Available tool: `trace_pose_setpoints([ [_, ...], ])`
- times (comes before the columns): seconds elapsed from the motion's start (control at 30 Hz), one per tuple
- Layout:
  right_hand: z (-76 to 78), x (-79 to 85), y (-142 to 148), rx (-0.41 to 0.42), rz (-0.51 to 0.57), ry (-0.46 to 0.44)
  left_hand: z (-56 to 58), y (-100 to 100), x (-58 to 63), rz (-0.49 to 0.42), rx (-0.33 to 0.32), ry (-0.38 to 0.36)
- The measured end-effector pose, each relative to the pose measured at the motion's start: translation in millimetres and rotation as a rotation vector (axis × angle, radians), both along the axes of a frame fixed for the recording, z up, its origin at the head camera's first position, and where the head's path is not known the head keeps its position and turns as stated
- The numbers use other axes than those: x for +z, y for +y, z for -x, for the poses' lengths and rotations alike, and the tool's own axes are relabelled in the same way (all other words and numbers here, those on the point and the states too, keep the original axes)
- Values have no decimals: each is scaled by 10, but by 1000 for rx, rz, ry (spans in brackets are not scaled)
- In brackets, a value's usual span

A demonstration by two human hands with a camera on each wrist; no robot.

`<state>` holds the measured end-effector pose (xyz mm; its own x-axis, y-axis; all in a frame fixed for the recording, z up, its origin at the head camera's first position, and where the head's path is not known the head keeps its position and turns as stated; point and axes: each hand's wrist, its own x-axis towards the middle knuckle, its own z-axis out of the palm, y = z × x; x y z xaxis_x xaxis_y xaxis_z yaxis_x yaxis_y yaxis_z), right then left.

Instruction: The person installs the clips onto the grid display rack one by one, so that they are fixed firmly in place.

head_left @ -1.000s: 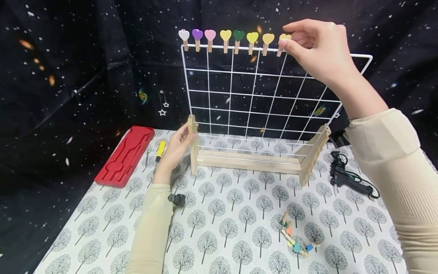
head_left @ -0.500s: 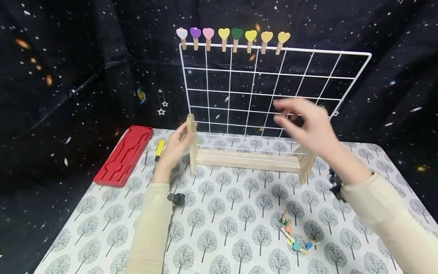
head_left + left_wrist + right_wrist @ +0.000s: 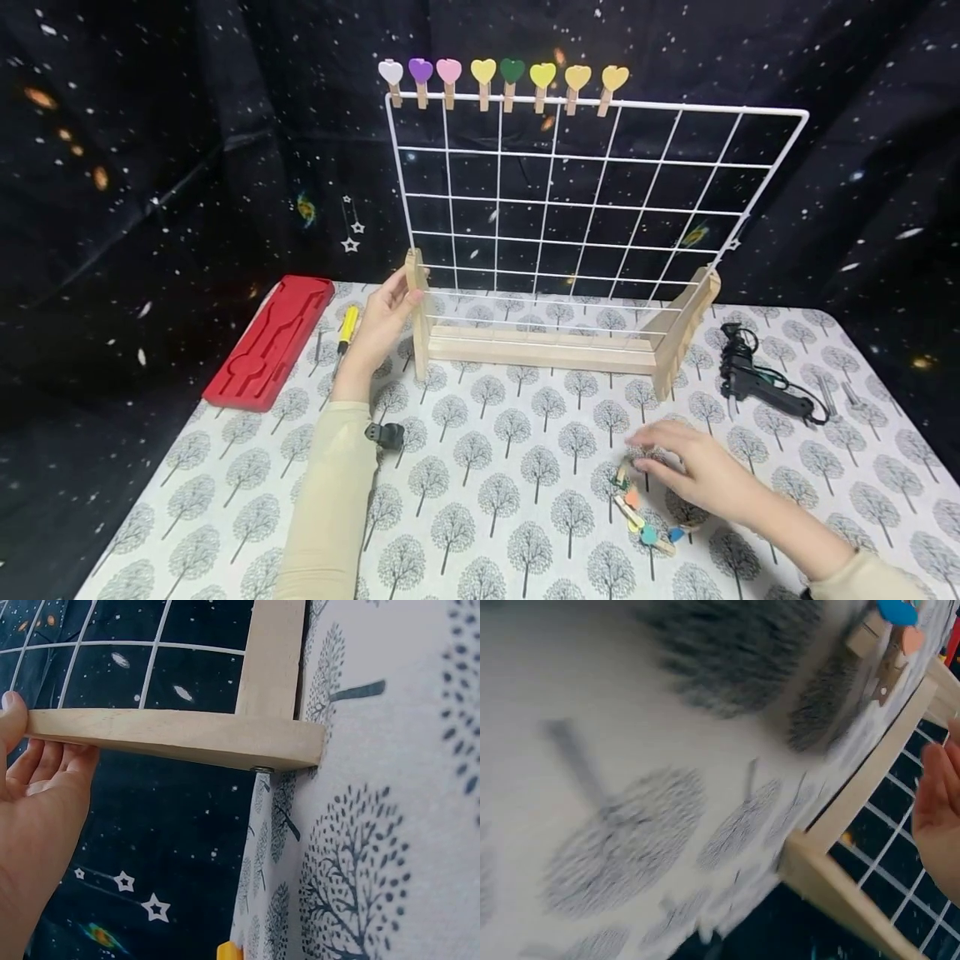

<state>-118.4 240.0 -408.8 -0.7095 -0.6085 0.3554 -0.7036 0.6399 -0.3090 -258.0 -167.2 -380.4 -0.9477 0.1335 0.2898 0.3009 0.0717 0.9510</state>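
Note:
My left hand (image 3: 378, 329) grips the left wooden upright (image 3: 420, 342) of a stand, thumb on one side and fingers on the other; the left wrist view shows this upright (image 3: 172, 735) close up. The stand carries a white wire grid (image 3: 712, 107). Along the grid's top bar sits a row of heart clothespins, from a white heart clothespin (image 3: 392, 73) to an orange-yellow heart clothespin (image 3: 615, 79). My right hand (image 3: 697, 475) is over the table beside a small pile of loose clothespins (image 3: 648, 536), thumb and fingers parted with nothing between them.
At the left lie a red tray (image 3: 262, 350) with moulded hollows and a yellow-handled screwdriver (image 3: 348, 325). A black glue gun (image 3: 768, 392) with its cord lies right of the stand. A tree-patterned cloth (image 3: 495, 500) covers the table; a dark starry curtain (image 3: 187, 167) hangs behind.
My right hand has let go of the last clothespin on the top bar and come down to the loose clothespins on the table. My left hand has stayed on the upright.

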Motion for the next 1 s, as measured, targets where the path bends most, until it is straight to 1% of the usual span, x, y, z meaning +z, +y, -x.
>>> trace_pose_setpoints([
  [0.07,-64,-45,65,29,-35,0,-3,-6,-2,2,1,-3],
  [0.13,-97,-87,102,90,-53,10,-7,-13,-3,0,0,-3],
  [0.27,-116,-184,90,227,-43,47,-12,-23,-2,0,4,2],
  [0.37,-117,-247,52,261,-37,83,-6,-19,-1,2,1,2],
  [0.53,-119,-261,5,248,-91,76,-2,-10,2,-4,-13,6],
  [0.6,-113,-248,1,260,-101,70,-3,-7,6,-12,-18,10],
  [0.7,-92,-236,1,297,-87,72,-3,-5,9,-21,-24,14],
  [0.77,-85,-226,7,306,-89,53,-3,-4,8,-22,-23,14],
  [0.83,-83,-213,9,302,-96,24,-2,-2,6,-20,-20,13],
  [1.0,-100,-170,12,269,-151,-99,0,-1,1,-13,-11,13],
])
